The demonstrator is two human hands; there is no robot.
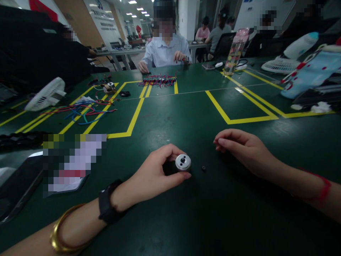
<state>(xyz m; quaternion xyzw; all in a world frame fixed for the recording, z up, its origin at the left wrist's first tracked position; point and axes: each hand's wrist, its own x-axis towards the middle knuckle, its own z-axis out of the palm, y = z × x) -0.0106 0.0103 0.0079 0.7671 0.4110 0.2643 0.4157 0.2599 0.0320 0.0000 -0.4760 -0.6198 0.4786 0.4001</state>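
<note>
My left hand is closed around a small silver cylindrical motor, with thumb and forefinger at its sides. The motor's round end faces up and shows a dark centre with two small holes beside it. Just right of it, a tiny black ring-shaped part lies on the green table, apart from both hands. My right hand hovers or rests low over the table beyond that part, its fingers curled and thumb pressed toward them. Whatever those fingertips may hold is hidden.
Colored wires and a white fan lie at left, near a phone. Across the table a person sits behind a wire bundle. A clear bottle and blue bag stand at right.
</note>
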